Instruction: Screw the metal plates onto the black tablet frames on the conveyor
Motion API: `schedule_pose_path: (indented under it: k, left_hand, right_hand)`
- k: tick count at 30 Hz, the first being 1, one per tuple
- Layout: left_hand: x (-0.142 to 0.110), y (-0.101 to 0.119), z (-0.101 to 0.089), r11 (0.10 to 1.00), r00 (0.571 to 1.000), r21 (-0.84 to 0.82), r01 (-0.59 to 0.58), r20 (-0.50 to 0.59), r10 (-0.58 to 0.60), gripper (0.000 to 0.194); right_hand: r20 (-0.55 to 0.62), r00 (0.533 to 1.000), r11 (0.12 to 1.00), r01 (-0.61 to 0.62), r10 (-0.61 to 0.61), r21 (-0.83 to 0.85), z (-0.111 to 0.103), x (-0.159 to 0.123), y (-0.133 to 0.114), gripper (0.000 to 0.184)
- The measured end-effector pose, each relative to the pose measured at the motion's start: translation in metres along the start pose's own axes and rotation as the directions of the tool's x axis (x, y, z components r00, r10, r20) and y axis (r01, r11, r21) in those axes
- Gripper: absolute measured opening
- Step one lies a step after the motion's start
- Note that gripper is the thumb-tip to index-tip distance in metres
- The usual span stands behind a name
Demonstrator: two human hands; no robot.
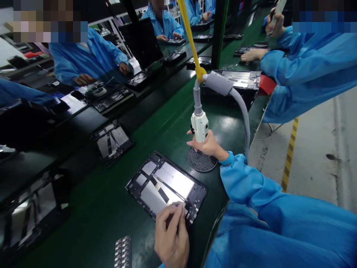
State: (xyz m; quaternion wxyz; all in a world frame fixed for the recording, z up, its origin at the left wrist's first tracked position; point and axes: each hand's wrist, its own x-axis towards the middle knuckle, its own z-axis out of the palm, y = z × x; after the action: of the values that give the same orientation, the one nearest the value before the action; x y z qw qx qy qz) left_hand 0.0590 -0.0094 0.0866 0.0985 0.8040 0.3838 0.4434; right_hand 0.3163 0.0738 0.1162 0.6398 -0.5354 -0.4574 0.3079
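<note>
My right hand (208, 144) is wrapped round a white electric screwdriver (199, 124), held upright with its bit hidden. A yellow strap (189, 37) above and a thick grey cable (244, 111) are joined to its top. Just under that hand lies a round, perforated dark plate (202, 162). My left hand (173, 236) is closed, its fingertips pinched together at the near edge of an opened tablet (150, 167). Whatever is between those fingertips is too small or hidden to tell. Inside the tablet show silvery battery panels, dark flex strips and a black frame.
On the green bench (97, 216) lie another opened tablet (113, 141) and a strip of small parts (122, 253). Co-workers in blue sleeves (301, 63) work at the right and across the bench. A stack of opened tablets (237, 80) stands farther back, near a red cloth (267, 85).
</note>
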Motion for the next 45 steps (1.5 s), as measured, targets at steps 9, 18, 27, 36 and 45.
schedule_pose_path:
  k: [9,18,27,36,45]
  left_hand:
    - [0.011,-0.041,-0.044,0.633,0.656,-0.203,0.747,0.076,-0.751,0.026]
    - [0.026,-0.067,-0.041,0.370,0.474,-0.373,0.851,0.243,-0.846,0.032]
    - [0.043,-0.085,-0.032,0.388,0.494,-0.374,0.842,0.248,-0.833,0.022]
    - [0.062,-0.096,-0.041,0.176,0.346,-0.341,0.923,0.541,-0.766,0.029]
    - [0.059,-0.099,-0.039,0.173,0.344,-0.338,0.925,0.555,-0.757,0.024]
  right_hand:
    - [-0.087,0.985,0.987,0.146,-0.152,-0.062,0.003,-0.008,-0.017,0.038]
    - [0.252,0.956,0.986,0.128,-0.152,0.110,0.064,-0.033,-0.056,0.039]
    - [0.450,0.882,0.969,0.028,-0.140,0.246,0.151,-0.047,-0.064,0.033]
    - [0.525,0.851,0.980,-0.108,0.003,0.170,0.200,-0.049,-0.032,0.034]
    - [0.537,0.844,0.993,-0.065,-0.001,0.103,0.200,-0.051,-0.028,0.018]
